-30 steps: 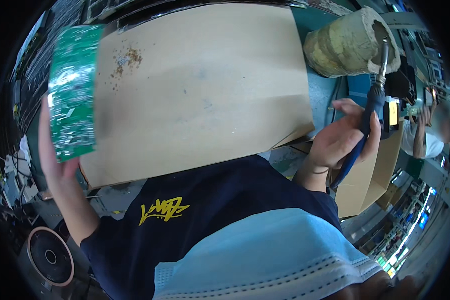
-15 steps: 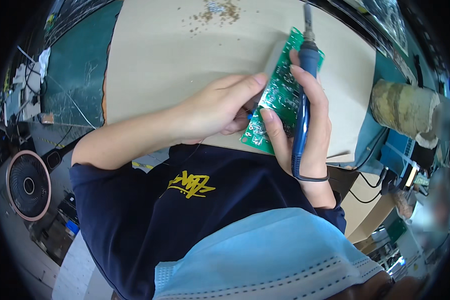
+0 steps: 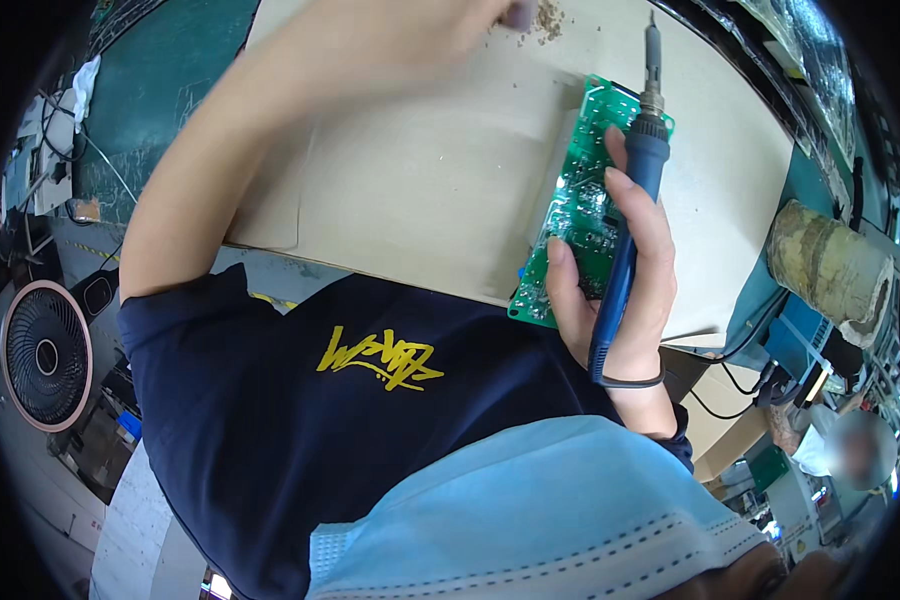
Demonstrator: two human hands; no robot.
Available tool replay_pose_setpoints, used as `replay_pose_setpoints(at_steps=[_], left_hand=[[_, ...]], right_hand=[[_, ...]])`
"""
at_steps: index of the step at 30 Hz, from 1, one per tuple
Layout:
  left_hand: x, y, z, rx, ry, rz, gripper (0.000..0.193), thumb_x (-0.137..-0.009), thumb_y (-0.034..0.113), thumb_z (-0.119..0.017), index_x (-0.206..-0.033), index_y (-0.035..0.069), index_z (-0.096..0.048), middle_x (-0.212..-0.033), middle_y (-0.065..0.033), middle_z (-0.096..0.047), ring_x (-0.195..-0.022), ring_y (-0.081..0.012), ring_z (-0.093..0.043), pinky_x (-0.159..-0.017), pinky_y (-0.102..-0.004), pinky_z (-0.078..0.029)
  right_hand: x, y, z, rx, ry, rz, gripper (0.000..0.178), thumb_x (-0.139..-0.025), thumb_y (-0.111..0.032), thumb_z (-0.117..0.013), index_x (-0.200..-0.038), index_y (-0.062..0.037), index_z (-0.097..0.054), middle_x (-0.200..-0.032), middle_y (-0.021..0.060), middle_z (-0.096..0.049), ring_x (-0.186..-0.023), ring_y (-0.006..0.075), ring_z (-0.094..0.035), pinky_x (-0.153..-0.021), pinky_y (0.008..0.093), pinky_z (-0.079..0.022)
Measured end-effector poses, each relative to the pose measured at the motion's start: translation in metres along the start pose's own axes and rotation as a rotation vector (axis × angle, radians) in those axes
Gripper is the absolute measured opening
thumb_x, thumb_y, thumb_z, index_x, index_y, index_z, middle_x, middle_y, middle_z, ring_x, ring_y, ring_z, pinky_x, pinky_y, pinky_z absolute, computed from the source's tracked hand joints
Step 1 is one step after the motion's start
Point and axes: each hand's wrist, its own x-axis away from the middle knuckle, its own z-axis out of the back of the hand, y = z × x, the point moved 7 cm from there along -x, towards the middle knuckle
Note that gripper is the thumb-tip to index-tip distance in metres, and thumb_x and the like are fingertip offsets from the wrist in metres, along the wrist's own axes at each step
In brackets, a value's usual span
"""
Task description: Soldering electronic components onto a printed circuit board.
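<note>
At two o'clock, the right hand (image 3: 642, 290), fingers curled, clasps a green circuit board (image 3: 582, 215) beneath a soldering iron (image 3: 647, 150), its tip (image 3: 653, 50) best aimed clear of skin; at twelve, the left hand (image 3: 462, 25) has indeterminable opening and hold.

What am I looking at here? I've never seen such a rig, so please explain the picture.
There is no machine: these are a person's bare hands. The view comes from a fisheye camera worn on the head, looking down, so straight edges bend. The right hand holds a green circuit board and a blue-handled soldering iron. On the cardboard sheet, small brown bits lie near the left hand, which the picture's top edge partly cuts off; whether it holds anything, I cannot tell.
</note>
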Motion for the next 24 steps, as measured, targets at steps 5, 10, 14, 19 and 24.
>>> replay_pose_setpoints(at_steps=[5, 10, 14, 19, 24], left_hand=[[0.003, -0.040, 0.005, 0.443, 0.143, 0.044, 0.016, -0.097, 0.007, -0.054, -0.108, -0.004, -0.061, -0.081, -0.0104, -0.066, -0.071, -0.0150, -0.063, -0.063, -0.0299, -0.049], [-0.004, -0.047, 0.008, 0.374, 0.152, 0.333, 0.004, -0.092, 0.002, -0.062, -0.091, -0.002, -0.062, -0.065, 0.0024, -0.053, -0.055, -0.0037, -0.044, -0.051, -0.0221, -0.036], [-0.004, -0.039, 0.011, 0.135, 0.174, 0.040, 0.006, -0.090, 0.002, -0.064, -0.086, -0.001, -0.062, -0.060, 0.0041, -0.049, -0.053, -0.0032, -0.039, -0.048, -0.0236, -0.032], [-0.006, -0.047, 0.013, 0.285, 0.217, 0.209, 0.006, -0.085, 0.001, -0.067, -0.085, -0.002, -0.062, -0.060, 0.0012, -0.046, -0.053, -0.0051, -0.038, -0.049, -0.0246, -0.030], [-0.002, -0.045, 0.005, 0.172, 0.268, -0.181, 0.008, -0.081, 0.000, -0.068, -0.086, -0.001, -0.062, -0.066, -0.0006, -0.047, -0.055, -0.0069, -0.039, -0.049, -0.0241, -0.029]], right_hand=[[-0.021, 0.001, 0.026, -0.055, 0.134, 0.024, 0.047, -0.100, -0.020, -0.053, -0.139, 0.0028, -0.042, -0.110, 0.0265, -0.068, -0.116, 0.0348, -0.063, -0.109, 0.0473, -0.037], [-0.037, 0.024, 0.080, -0.195, 0.450, -0.176, 0.055, -0.105, -0.033, -0.036, -0.130, 0.0141, -0.049, -0.073, 0.0149, -0.065, -0.099, 0.0338, -0.067, -0.103, 0.0497, -0.042], [-0.051, 0.030, 0.066, -0.453, 0.408, -0.144, 0.053, -0.101, -0.029, -0.037, -0.123, 0.0158, -0.055, -0.058, 0.0061, -0.046, -0.076, 0.0263, -0.060, -0.093, 0.0445, -0.047], [-0.055, 0.031, 0.029, -0.290, 0.378, -0.105, 0.047, -0.097, -0.026, -0.043, -0.116, 0.0147, -0.057, -0.061, 0.0090, -0.049, -0.071, 0.0284, -0.064, -0.080, 0.0397, -0.053], [-0.054, 0.029, 0.016, -0.178, 0.185, -0.103, 0.044, -0.096, -0.028, -0.050, -0.112, 0.0124, -0.058, -0.095, 0.0266, -0.064, -0.076, 0.0298, -0.066, -0.082, 0.0419, -0.055]])
